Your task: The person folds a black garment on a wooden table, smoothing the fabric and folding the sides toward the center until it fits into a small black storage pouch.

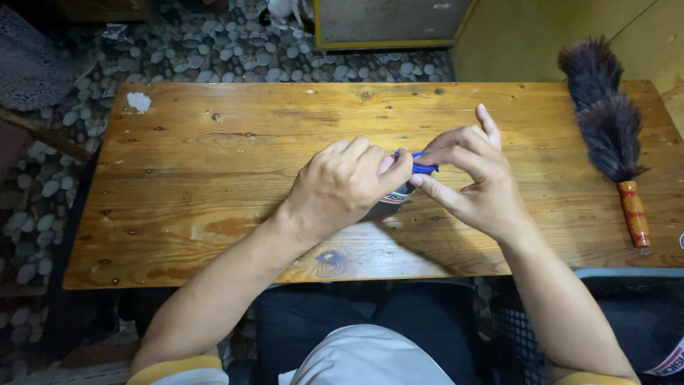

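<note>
Head view, looking straight down on a wooden table (214, 178), knotty pine planks with a varnished orange tone and a pale chipped patch toward 10 o'clock. Both hands meet just right of the table's centre. Left hand (345, 185) comes in from 7 o'clock, knuckles up, fingers curled down around a small dark object (390, 203) that rests on or just above the tabletop; most of it is hidden under the palm, only a dark rounded edge with a light and red label shows at the hand's 4 o'clock side. Right hand (474, 178) comes in from 5 o'clock, thumb and forefinger pressed together on a thin blue piece (425, 168) that pokes out between the two hands; remaining fingers loosely bent, one raised toward 12 o'clock. Cannot tell whether the blue piece is joined to the dark object. Thumbs of the two hands touch or nearly touch at the blue piece. Feather duster (605, 114) lies along the table's 3 o'clock edge, dark brush head pointing to 12 o'clock, orange patterned handle toward 5 o'clock, well apart from the hands. Pebble floor (235, 50) beyond the far edge at 12 o'clock.
</note>
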